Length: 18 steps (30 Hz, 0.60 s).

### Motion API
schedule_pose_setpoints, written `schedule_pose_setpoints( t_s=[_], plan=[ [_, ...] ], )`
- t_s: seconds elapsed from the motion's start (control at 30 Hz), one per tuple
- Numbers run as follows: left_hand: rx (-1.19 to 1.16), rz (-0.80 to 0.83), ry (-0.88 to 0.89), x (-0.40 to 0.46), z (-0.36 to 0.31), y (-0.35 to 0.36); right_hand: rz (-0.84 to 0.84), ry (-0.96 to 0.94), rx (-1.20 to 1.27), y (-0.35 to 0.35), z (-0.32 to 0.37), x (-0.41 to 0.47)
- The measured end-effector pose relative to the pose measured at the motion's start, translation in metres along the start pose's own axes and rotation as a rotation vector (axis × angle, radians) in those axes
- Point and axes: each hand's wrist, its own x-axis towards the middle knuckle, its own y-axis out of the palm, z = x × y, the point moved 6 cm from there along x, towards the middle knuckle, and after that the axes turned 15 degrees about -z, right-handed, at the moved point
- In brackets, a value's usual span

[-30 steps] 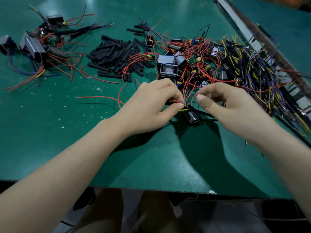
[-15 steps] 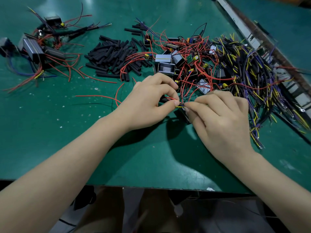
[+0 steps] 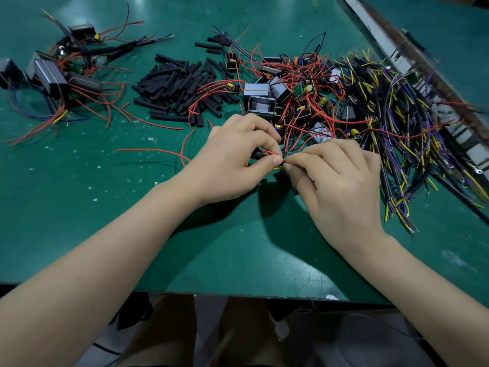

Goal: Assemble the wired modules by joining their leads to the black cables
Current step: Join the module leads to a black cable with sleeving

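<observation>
1. Head view: left hand [image 3: 232,157] and right hand [image 3: 341,178] meet fingertip to fingertip over the green bench [image 3: 79,207], just in front of the module pile [image 3: 285,94].
2. Left thumb and forefinger pinch a red lead [image 3: 267,152]; right fingers pinch the other end of the joint, where a yellow wire tip [image 3: 277,168] shows. What the right hand holds is mostly hidden, probably a black cable.
3. Black cable bundle [image 3: 391,123] lies just right of the right hand; sleeve pieces [image 3: 174,86] lie beyond the left hand; finished units [image 3: 53,75] sit far left.
4. Risks, as I judge them:
   - thin strands slip out of the pinch, leaving a loose twist;
   - neighbouring red leads snag and drag a module along;
   - wrong conductor pair gets joined, since the colours are tangled close together.
</observation>
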Motion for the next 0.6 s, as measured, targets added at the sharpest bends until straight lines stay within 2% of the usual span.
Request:
schedule_pose_setpoints(
  t_s=[0.1, 0.3, 0.5, 0.6],
  plan=[
    [-0.014, -0.02, -0.014, 0.0, 0.001, -0.001, 0.019, 0.049, 0.022, 0.006, 0.001, 0.005],
    [-0.02, -0.032, -0.046, 0.002, 0.002, -0.003, 0.178, 0.087, 0.087, 0.015, -0.003, 0.007],
    [-0.011, -0.022, -0.008, 0.002, 0.0, -0.004, 0.469, 0.149, 0.325, 0.031, -0.024, 0.012],
    [-0.077, -0.073, -0.073, 0.005, 0.003, -0.007, 0.347, 0.154, 0.324, 0.026, -0.029, 0.018]
  ],
)
